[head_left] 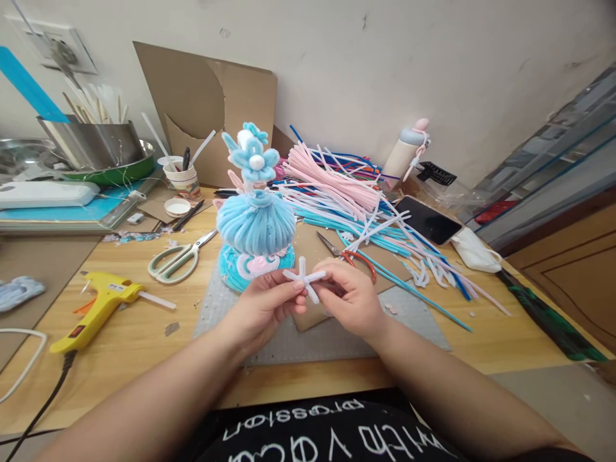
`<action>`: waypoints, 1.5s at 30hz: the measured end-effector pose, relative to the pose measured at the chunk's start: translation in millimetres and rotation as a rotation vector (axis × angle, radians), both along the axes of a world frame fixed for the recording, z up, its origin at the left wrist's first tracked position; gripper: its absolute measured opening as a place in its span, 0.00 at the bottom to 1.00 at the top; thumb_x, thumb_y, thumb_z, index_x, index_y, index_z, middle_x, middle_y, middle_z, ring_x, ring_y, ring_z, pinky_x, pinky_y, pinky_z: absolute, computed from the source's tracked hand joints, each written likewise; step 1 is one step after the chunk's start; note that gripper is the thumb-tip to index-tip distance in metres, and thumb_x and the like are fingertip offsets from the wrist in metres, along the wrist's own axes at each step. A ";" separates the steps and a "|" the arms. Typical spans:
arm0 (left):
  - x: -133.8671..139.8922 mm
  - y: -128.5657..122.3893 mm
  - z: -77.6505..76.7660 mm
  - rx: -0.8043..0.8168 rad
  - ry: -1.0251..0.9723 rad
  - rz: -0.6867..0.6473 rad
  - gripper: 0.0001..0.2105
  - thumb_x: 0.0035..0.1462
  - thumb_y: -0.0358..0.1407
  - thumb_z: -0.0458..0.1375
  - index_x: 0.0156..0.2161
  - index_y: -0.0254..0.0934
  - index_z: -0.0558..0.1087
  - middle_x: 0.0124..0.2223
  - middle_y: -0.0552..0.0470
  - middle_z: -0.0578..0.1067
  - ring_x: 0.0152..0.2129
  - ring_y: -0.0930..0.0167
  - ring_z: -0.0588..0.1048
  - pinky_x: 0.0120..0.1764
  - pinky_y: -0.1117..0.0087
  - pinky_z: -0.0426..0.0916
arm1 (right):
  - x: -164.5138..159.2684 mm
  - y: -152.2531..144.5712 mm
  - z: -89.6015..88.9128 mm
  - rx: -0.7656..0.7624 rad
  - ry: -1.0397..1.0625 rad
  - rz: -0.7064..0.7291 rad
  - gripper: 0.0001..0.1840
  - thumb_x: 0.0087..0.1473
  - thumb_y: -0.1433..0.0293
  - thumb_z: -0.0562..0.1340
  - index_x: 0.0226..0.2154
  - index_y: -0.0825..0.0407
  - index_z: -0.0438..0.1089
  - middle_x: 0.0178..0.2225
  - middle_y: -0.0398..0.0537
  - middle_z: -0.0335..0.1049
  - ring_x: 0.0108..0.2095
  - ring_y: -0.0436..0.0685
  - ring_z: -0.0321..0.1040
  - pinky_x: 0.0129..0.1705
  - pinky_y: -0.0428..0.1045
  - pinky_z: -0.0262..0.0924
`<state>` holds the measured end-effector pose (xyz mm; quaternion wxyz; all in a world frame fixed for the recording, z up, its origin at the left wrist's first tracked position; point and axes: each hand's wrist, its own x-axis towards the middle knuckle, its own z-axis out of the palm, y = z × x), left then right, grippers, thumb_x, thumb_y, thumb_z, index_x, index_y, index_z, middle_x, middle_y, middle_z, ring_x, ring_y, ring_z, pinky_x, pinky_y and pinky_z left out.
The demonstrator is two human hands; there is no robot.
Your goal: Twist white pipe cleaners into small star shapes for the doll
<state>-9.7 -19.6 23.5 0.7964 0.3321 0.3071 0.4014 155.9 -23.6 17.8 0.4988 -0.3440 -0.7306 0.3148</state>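
Note:
A small star of white pipe cleaner pieces [303, 277] is held up between both hands, its several arms spread out from a middle point. My left hand [269, 298] is closed on it, thumb and fingers pinching near the centre. My right hand [351, 298] grips its right side, with the fingertips partly hidden. Just behind my hands stands a light blue pipe cleaner figure [256, 221] with a ribbed shell-like body, a flower on top and a round base. Orange-handled scissors [359, 260] lie behind my right hand on a piece of cardboard [310, 240].
Pink, white and blue pipe cleaners [332, 179] are heaped at the back. On the left lie a yellow glue gun [99, 308] and pale green scissors [180, 260]. Further back are a paper cup [181, 176] and a metal pot [96, 144]. A phone [428, 220] rests at right.

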 end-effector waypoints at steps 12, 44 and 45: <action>3.2 -1.6 -2.9 0.185 0.220 0.125 0.12 0.43 0.35 0.66 0.33 0.33 0.70 0.25 0.55 0.74 0.21 0.75 0.72 0.29 0.73 0.69 | -3.5 4.1 -3.6 -0.488 0.205 0.044 0.10 0.47 0.63 0.64 0.26 0.54 0.68 0.24 0.43 0.67 0.27 0.49 0.64 0.30 0.46 0.61; -0.1 4.0 -2.8 0.338 0.492 0.279 0.08 0.46 0.33 0.64 0.26 0.33 0.69 0.20 0.55 0.73 0.19 0.74 0.72 0.27 0.73 0.67 | -9.3 -15.6 -3.2 -0.073 -0.324 -0.141 0.08 0.54 0.72 0.56 0.28 0.54 0.69 0.26 0.46 0.68 0.26 0.50 0.62 0.29 0.47 0.55; 0.0 3.2 -2.4 0.351 0.538 0.271 0.07 0.47 0.34 0.63 0.26 0.33 0.69 0.20 0.55 0.73 0.19 0.74 0.72 0.26 0.74 0.66 | -6.7 -17.0 -1.3 0.083 -0.439 -0.166 0.09 0.55 0.74 0.55 0.28 0.54 0.70 0.26 0.47 0.69 0.27 0.51 0.63 0.31 0.48 0.55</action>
